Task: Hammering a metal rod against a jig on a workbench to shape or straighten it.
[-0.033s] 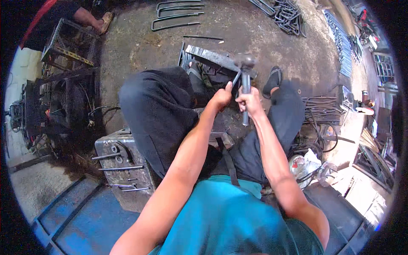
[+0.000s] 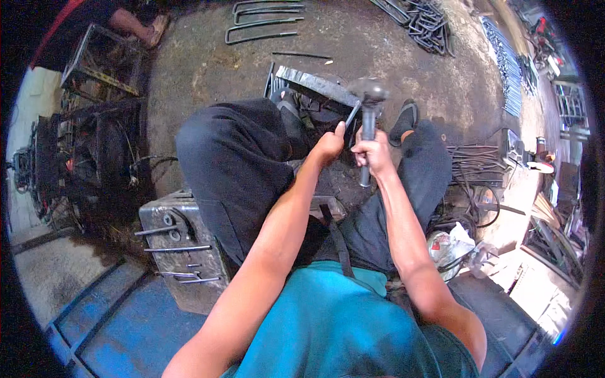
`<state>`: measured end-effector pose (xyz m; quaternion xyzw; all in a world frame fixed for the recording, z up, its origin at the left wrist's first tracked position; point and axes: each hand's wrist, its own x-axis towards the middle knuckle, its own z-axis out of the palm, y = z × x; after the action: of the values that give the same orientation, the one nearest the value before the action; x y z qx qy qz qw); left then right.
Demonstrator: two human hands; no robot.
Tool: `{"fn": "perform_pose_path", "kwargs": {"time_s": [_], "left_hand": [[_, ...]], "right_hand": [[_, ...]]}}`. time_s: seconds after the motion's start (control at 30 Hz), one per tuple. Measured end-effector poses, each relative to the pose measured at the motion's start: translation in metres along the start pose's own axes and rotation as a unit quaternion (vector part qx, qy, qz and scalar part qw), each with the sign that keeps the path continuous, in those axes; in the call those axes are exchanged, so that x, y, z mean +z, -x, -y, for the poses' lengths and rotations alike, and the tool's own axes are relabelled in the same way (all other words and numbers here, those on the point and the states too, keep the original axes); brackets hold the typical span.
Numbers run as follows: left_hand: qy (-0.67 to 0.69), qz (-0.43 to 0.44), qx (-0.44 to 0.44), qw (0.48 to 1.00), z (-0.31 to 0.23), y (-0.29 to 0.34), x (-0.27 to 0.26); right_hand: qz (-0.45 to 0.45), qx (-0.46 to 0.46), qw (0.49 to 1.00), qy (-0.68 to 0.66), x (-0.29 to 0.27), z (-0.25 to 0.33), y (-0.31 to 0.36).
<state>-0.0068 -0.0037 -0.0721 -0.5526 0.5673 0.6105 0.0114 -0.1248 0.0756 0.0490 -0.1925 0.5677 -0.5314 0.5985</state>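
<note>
Hammer (image 2: 368, 123): lying in front of the person between the spread knees, its handle pointing back toward the body, its head blurring near the right end of the thick metal bar.
Right hand (image 2: 377, 154): clenching around the hammer's handle, with part of the handle protruding below the fist.
Left hand (image 2: 328, 148): grasping a short rod (image 2: 353, 114), the thumb pressing along it.
Short rod: slanting up and right from the left fist, its far end ending close beside the hammer head; whether they are touching, one cannot tell.
Thick metal bar (image 2: 318, 84): resting between the feet, slanting down to the right toward the rod's tip.
Floor stock: U-shaped rods (image 2: 261, 30) lying beyond the bar; a heap of bent rods (image 2: 428, 28) sitting farther right.
Metal box (image 2: 217, 294): standing beside the left thigh, bearing several loose rods.
Step in hand: hammer work at the rod's end, judging by the pose.
Next move: probably calling for a steady left grip, fingers keeping clear of the head, and a square stroke.
</note>
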Motion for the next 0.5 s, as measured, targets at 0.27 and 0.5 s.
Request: {"fn": "perform_pose_path", "kwargs": {"time_s": [0.27,0.5], "left_hand": [[0.021,0.011,-0.009,1.0,-0.033,0.025,0.007],[-0.037,-0.039,-0.011,0.999,-0.025,0.019,0.018]], "right_hand": [[-0.058,0.045,0.996,0.059,-0.043,-0.016,-0.004],[-0.028,-0.023,0.999,-0.021,-0.037,0.0,0.01]]}}
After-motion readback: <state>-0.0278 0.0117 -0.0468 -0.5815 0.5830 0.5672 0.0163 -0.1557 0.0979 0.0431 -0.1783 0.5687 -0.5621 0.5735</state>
